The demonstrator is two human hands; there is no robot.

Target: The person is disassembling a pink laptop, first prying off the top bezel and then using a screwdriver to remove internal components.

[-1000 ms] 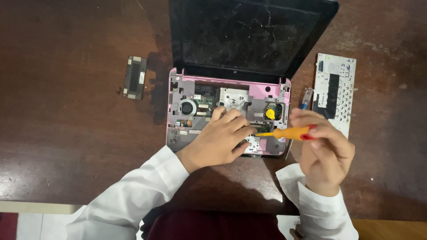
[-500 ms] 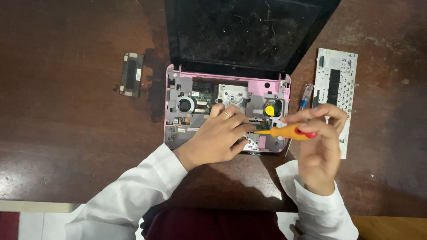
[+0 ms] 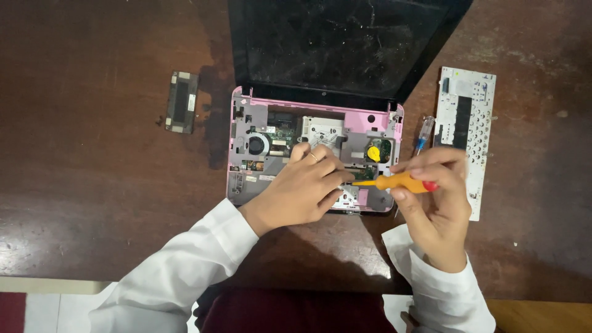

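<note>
Dark brown wood, scuffed and stained, makes up the worktop (image 3: 92,203), whose near edge shows at the bottom with a strip of pale floor beyond it. On it, near the middle and toward the far edge, lies an opened pink laptop (image 3: 314,157) with its keyboard taken out; its black screen (image 3: 345,43) is cut off by the top of the picture. Inside the pink base a round fan sits at the left, a yellow disc-shaped cell (image 3: 374,152) at the right, and grey plates and small boards lie between them. The near middle of the base is covered by the left hand (image 3: 302,188), which rests flat-fingered and unclenched on the parts, a ring on one finger; what lies under it cannot be made out. The right hand (image 3: 435,203) grips an orange-handled screwdriver (image 3: 401,182) with a red end, held nearly level, its tip hidden where it meets the left fingers at the base's near right part. Just beside the laptop's right edge lies a second, clear-handled tool (image 3: 424,132), partly hidden by the right fingers. Toward the worktop's right edge lies the removed keyboard (image 3: 465,132), white underside up. A small dark cover plate (image 3: 182,102) lies well apart on the left. White sleeves cover both forearms.
</note>
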